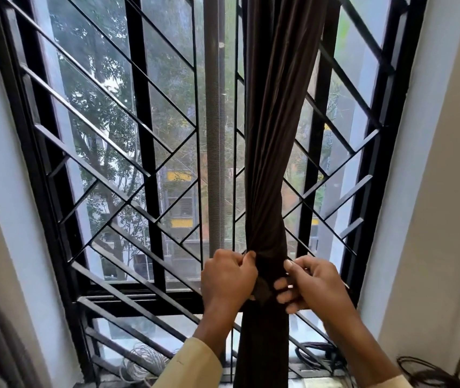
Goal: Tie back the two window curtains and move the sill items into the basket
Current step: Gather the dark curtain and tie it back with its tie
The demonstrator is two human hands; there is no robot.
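- Nearest to me is my pale left sleeve [192, 362], low in the view. Both arms reach up and away toward the window.
- My left hand [227, 278] holds the brown curtain [270, 163] from the left side. Its fingers are curled tight round a fold of cloth.
- My right hand [312, 287] holds it from the right side. Thumb and fingers are curled in close and pinch the cloth.
- The curtain hangs straight up and down in front of the black window bars [139, 135], a bit right of the middle.
- The knot [268, 264] sits right between my hands and touches both. Neither hand is nearer.
- I think the next pull should go sideways, across the curtain's long line, with my hands moving apart.
- Down on the sill, a white cord [145, 362] lies to the left and dark cables [315, 351] to the right. I see no basket.
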